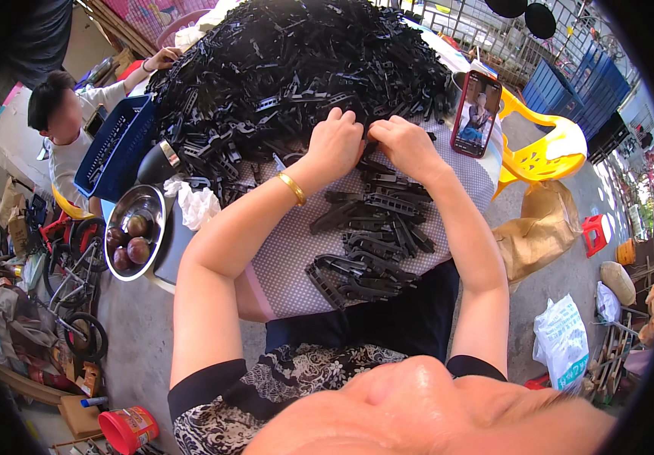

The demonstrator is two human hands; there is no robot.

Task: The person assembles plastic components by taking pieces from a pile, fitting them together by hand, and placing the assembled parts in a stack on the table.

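Note:
Both hands meet at the near edge of a large heap of black plastic pieces (297, 61). My left hand (337, 142), below a gold bangle (292, 188), has its fingers bent and closed on a black plastic piece. Close beside it, my right hand (407, 148) pinches at the same spot with thumb and fingers together. The piece between them is mostly hidden by the fingers and blends into the dark heap. Nearer my body, a smaller row of long, slotted black plastic pieces (378, 250) lies stacked on the patterned tablecloth (285, 265).
At left are a steel bowl (158, 250) with several round purple fruits, crumpled white tissue (196, 205) and a blue basket (114, 144). A phone (477, 114) stands upright at right, near a yellow chair (543, 155). Another person (69, 144) reaches toward the heap from the left.

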